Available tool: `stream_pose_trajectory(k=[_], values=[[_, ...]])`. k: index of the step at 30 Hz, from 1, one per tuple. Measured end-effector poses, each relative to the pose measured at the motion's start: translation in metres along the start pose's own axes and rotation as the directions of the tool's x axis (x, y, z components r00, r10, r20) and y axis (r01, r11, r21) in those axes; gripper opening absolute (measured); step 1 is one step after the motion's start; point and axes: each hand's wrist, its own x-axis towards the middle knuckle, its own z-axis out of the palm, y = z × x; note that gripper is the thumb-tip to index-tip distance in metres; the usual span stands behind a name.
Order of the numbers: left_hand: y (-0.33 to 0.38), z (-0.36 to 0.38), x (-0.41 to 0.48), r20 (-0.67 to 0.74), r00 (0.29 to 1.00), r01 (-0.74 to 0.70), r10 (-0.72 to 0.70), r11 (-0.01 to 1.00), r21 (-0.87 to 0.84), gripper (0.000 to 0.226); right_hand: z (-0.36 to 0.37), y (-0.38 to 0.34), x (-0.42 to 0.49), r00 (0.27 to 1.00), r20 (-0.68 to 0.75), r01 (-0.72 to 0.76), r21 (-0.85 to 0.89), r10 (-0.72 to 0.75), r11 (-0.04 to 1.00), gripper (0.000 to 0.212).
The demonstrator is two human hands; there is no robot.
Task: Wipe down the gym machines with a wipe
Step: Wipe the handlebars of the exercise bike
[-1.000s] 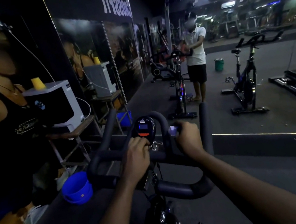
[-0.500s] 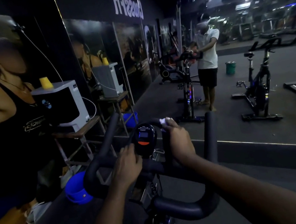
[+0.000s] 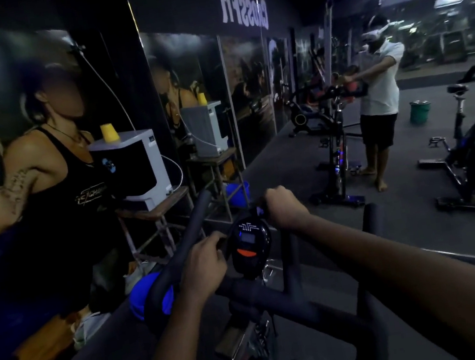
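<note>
risk 1: right hand is working right at the top edge of the console; a hard push could press a button or knock the console on its mount. Cause: wiping pressure so close to the display.
risk 2: wipe can slip out or bunch up inside the fist, so bare skin rubs the bar and nothing gets cleaned. Cause: almost none of the wipe is exposed.
risk 3: light is poor, so missed patches on the black handlebar are hard to spot.
risk 4: the bike could rock if the left hand lets go while the right scrubs. My read only.
left hand: closed around the handlebar just left of the console, looks like bracing.
right hand: closed in a fist on top of the centre upright, just right of and above the console.
wipe: only a small pale-blue bit shows at the fingers' left edge, touching the console top; the rest is hidden in the fist. I take it to be the wipe, can't confirm.
wipe vs hand: inside the right hand, under the fingers, against the bar.
</note>
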Motion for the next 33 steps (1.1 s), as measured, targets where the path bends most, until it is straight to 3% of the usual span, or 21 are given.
stream_pose_trajectory(k=[6, 10, 12, 15, 17, 19, 22, 25, 28, 33], values=[[-0.004, 0.000, -0.001, -0.025, 0.999, 0.020, -0.020, 1.000, -0.008, 0.043, 0.008, -0.006, 0.047, 0.952, 0.224, 0.212, 0.012, -0.209, 0.977, 0.009], [-0.015, -0.002, -0.002, 0.044, 0.999, 0.021, -0.019, 0.999, -0.039, 0.054, 0.008, -0.025, 0.060, 0.863, 0.336, 0.369, 0.092, -0.378, 0.925, 0.037], [-0.021, -0.005, -0.006, 0.087, 0.996, -0.002, 0.007, 0.999, -0.054, 0.054, 0.004, -0.030, 0.064, 0.876, 0.343, 0.337, 0.068, -0.340, 0.939, 0.029], [-0.045, -0.015, -0.013, 0.031, 0.999, 0.022, -0.023, 1.000, 0.018, 0.048, -0.001, -0.051, 0.061, 0.951, 0.209, 0.241, -0.037, -0.229, 0.970, 0.015], [-0.064, -0.020, -0.017, 0.042, 0.997, 0.064, -0.067, 0.995, 0.080, 0.044, 0.005, -0.070, 0.050, 0.982, 0.151, 0.139, -0.172, -0.113, 0.975, 0.024], [-0.086, -0.022, -0.023, 0.164, 0.983, 0.060, -0.085, 0.987, 0.148, 0.049, 0.020, -0.094, 0.031, 0.988, 0.152, 0.075, -0.267, -0.035, 0.961, 0.031], [-0.109, -0.023, -0.032, 0.324, 0.944, 0.027, -0.060, 0.994, 0.104, 0.065, 0.057, -0.122, 0.006, 0.995, 0.103, 0.044, -0.357, -0.008, 0.933, 0.034], [-0.117, -0.020, -0.033, 0.389, 0.921, -0.031, -0.003, 0.996, 0.082, 0.073, 0.085, -0.137, -0.020, 0.991, 0.132, 0.071, -0.378, -0.022, 0.923, 0.031], [-0.127, -0.016, -0.034, 0.381, 0.924, -0.104, 0.044, 0.985, 0.138, 0.072, 0.094, -0.149, -0.035, 0.987, 0.160, 0.066, -0.355, -0.009, 0.933, 0.026], [-0.128, -0.013, -0.041, 0.260, 0.963, -0.098, 0.070, 0.991, 0.096, 0.068, 0.104, -0.151, -0.060, 0.998, -0.038, -0.065, -0.294, 0.057, 0.954, 0.030]])
